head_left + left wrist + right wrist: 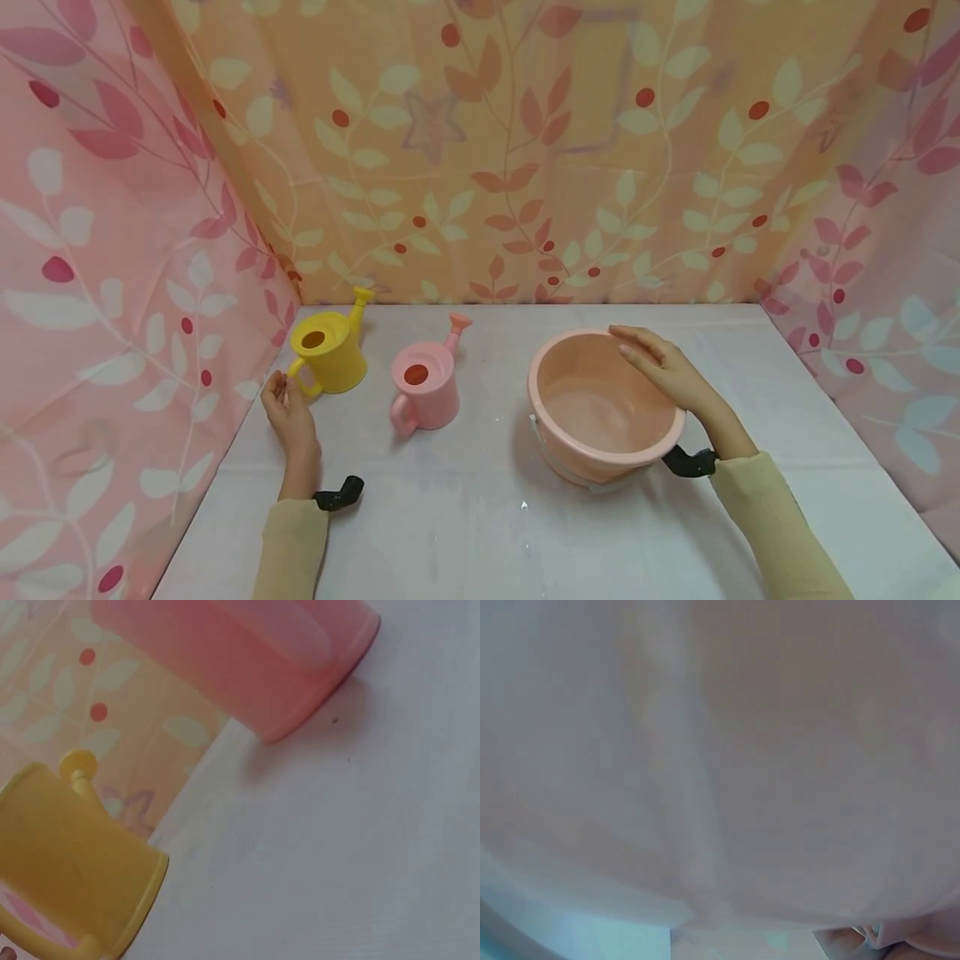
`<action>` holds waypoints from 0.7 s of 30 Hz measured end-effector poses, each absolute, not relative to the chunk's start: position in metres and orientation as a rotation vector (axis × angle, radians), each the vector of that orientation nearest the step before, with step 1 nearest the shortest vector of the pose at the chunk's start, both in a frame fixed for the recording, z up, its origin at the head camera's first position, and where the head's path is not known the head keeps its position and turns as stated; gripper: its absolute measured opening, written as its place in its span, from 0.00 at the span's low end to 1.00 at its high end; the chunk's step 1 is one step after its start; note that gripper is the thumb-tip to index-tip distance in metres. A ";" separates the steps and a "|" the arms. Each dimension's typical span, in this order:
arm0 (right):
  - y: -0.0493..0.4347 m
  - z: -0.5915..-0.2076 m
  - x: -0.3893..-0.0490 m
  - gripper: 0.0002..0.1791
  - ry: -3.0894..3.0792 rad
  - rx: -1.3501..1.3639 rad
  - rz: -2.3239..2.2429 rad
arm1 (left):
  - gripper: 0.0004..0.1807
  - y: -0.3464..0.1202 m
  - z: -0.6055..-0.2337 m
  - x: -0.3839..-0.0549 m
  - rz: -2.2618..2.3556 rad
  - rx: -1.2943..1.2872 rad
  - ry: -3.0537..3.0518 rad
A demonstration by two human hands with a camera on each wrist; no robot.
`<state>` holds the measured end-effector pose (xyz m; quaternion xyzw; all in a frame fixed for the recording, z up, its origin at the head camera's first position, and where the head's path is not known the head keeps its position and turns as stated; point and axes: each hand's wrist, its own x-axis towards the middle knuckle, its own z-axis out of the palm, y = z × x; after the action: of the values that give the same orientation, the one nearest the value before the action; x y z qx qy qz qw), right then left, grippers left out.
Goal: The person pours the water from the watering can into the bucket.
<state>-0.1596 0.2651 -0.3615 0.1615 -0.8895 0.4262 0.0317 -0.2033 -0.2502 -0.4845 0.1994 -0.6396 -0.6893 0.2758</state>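
Observation:
A yellow watering can (339,360) stands upright at the back left, its handle toward my left hand (291,425). The fingers of that hand are loosely bent, the tips right beside the handle. Only a sliver of fingertip (7,953) shows in the left wrist view, low at the left corner. To the right of the yellow can is a pink watering can (435,400), upright, spout pointing back. My right hand (667,371) rests over the right rim of a light pink bucket (592,450), fingers fairly straight. The bucket's wall fills the right wrist view, blurred.
A white cloth covers the table (450,517), with small drops in front of the bucket. Patterned curtains (510,167) rise along the back and both sides. The bucket's pale handle (551,454) hangs down its front. A black wrist camera mount (341,493) sits on each forearm.

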 end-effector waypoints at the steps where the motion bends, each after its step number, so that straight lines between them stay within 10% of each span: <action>1: 0.265 -0.362 -0.160 0.22 -2.740 0.497 1.312 | 0.24 -0.249 -0.483 -0.202 -1.851 0.531 -1.714; 21: 0.265 -0.362 -0.159 0.22 -2.727 0.478 1.340 | 0.20 -0.215 -0.483 -0.184 -1.503 0.183 -1.758</action>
<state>-0.1587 0.2649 -0.3619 0.1555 -0.8861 0.4354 0.0328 -0.1839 -0.2145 -0.4833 0.0724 -0.6946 -0.5941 0.3992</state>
